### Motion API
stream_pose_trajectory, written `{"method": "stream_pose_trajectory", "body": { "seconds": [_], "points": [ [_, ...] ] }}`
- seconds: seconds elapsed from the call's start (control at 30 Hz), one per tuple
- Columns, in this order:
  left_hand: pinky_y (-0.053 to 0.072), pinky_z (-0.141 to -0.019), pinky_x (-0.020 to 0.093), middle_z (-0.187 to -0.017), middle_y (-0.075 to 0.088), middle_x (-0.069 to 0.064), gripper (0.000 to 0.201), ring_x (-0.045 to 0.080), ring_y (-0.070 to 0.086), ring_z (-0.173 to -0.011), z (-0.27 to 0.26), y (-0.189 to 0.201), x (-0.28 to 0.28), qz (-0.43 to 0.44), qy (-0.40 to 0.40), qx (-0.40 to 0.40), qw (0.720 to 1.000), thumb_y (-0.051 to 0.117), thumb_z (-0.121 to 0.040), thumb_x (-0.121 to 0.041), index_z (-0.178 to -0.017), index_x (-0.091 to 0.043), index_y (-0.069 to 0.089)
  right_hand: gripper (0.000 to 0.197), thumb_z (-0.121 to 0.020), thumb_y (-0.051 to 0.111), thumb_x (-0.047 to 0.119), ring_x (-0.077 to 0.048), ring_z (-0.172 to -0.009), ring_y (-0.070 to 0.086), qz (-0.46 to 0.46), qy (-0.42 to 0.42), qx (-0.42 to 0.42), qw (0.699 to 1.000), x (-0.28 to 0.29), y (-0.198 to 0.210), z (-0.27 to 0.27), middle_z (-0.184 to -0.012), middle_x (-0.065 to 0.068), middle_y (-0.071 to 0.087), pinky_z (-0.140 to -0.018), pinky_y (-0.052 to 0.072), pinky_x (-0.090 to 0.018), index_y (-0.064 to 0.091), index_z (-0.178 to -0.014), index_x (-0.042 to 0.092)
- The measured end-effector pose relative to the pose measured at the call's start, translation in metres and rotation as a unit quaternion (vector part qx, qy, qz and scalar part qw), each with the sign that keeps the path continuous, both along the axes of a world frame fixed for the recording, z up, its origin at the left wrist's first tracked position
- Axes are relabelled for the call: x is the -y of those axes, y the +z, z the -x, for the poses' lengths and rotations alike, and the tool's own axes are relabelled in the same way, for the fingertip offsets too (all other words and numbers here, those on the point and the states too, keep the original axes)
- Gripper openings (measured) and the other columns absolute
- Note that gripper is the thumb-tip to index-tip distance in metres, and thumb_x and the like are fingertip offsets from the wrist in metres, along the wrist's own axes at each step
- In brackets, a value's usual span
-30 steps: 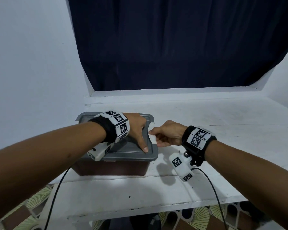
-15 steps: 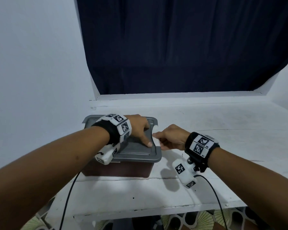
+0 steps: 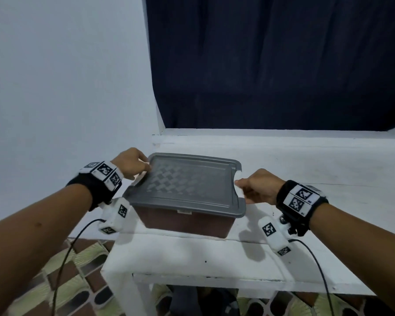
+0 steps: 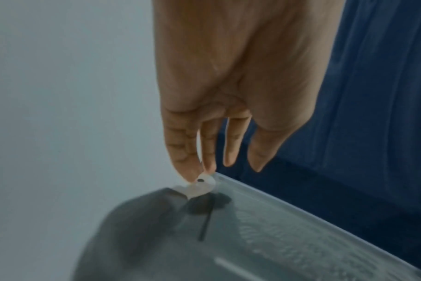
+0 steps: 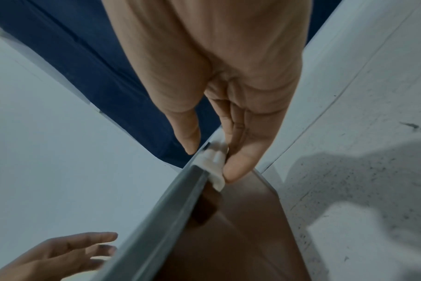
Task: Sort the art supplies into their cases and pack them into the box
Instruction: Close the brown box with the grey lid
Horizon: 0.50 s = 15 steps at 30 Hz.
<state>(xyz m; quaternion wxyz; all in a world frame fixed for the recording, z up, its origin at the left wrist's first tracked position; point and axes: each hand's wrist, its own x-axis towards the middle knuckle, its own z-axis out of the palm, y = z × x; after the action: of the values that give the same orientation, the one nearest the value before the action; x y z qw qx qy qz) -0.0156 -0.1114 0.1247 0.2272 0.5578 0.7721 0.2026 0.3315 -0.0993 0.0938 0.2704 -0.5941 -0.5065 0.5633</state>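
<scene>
Your right hand [image 5: 228, 144] pinches the right clip [image 5: 215, 161]; your left hand [image 4: 204, 148] fingers the left clip [image 4: 201, 187], open. Uneven pressure could pop the lid [image 3: 187, 185] askew.

Light dim, cool, bluish in all views; source perhaps overhead, hard to tell. Soft shadows fall on the white table [image 3: 306, 174] under both wrists. Head view bends straight lines at its edges. Left wrist view smeared by motion blur, box lid [image 4: 289, 237] unsharp. Right wrist view grainy, soft near the bottom.
</scene>
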Motion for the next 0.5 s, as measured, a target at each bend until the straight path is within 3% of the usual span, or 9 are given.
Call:
{"method": "stream_pose_trajectory", "body": {
  "seconds": [0.13, 0.23, 0.33, 0.4, 0.5],
  "points": [
    [0.058, -0.073, 0.046, -0.077, 0.058, 0.019, 0.023, 0.028, 0.059, -0.063, 0.016, -0.008, 0.005, 0.09, 0.011, 0.029, 0.995, 0.065, -0.089, -0.017, -0.077, 0.001, 0.057, 0.016, -0.087, 0.071, 0.009, -0.023, -0.061, 0.06, -0.011, -0.006, 0.043, 0.999, -0.004, 0.002, 0.001, -0.069, -0.012, 0.056, -0.069, 0.061, -0.035, 0.06, -0.078, 0.001],
    [0.059, -0.073, 0.045, -0.071, 0.058, 0.016, 0.028, 0.027, 0.059, -0.064, 0.026, -0.015, 0.006, 0.088, -0.008, 0.084, 0.993, 0.065, -0.089, -0.019, -0.069, 0.0, 0.058, 0.02, -0.085, 0.072, 0.006, -0.021, -0.053, 0.056, -0.024, -0.007, 0.07, 0.997, -0.005, 0.006, 0.003, -0.064, -0.012, 0.055, -0.061, 0.058, -0.032, 0.059, -0.071, 0.002],
    [0.059, -0.065, 0.036, -0.075, 0.063, 0.015, 0.025, 0.026, 0.063, -0.069, 0.031, -0.015, 0.009, 0.091, -0.022, 0.115, 0.989, 0.067, -0.089, -0.021, -0.08, 0.003, 0.066, 0.029, -0.086, 0.071, 0.004, -0.017, -0.043, 0.053, -0.036, -0.015, 0.087, 0.995, -0.005, 0.005, 0.005, -0.052, -0.007, 0.052, -0.049, 0.052, -0.025, 0.054, -0.062, 0.005],
    [0.057, -0.061, 0.031, -0.073, 0.062, 0.013, 0.024, 0.023, 0.063, -0.066, 0.03, -0.012, 0.009, 0.102, -0.03, 0.124, 0.987, 0.066, -0.09, -0.019, -0.083, 0.004, 0.066, 0.031, -0.086, 0.071, 0.004, -0.017, -0.043, 0.052, -0.047, -0.021, 0.095, 0.994, -0.005, 0.003, 0.006, -0.055, -0.008, 0.051, -0.049, 0.051, -0.024, 0.051, -0.062, 0.006],
    [0.058, -0.066, 0.034, -0.057, 0.048, 0.008, 0.031, 0.018, 0.053, -0.049, 0.019, -0.008, 0.004, 0.113, -0.048, 0.11, 0.986, 0.065, -0.091, -0.017, -0.066, -0.002, 0.055, 0.029, -0.086, 0.069, 0.005, -0.018, -0.046, 0.053, -0.056, -0.033, 0.116, 0.991, -0.001, 0.004, 0.0, -0.058, -0.01, 0.052, -0.054, 0.055, -0.027, 0.053, -0.063, 0.004]
  ]
}}
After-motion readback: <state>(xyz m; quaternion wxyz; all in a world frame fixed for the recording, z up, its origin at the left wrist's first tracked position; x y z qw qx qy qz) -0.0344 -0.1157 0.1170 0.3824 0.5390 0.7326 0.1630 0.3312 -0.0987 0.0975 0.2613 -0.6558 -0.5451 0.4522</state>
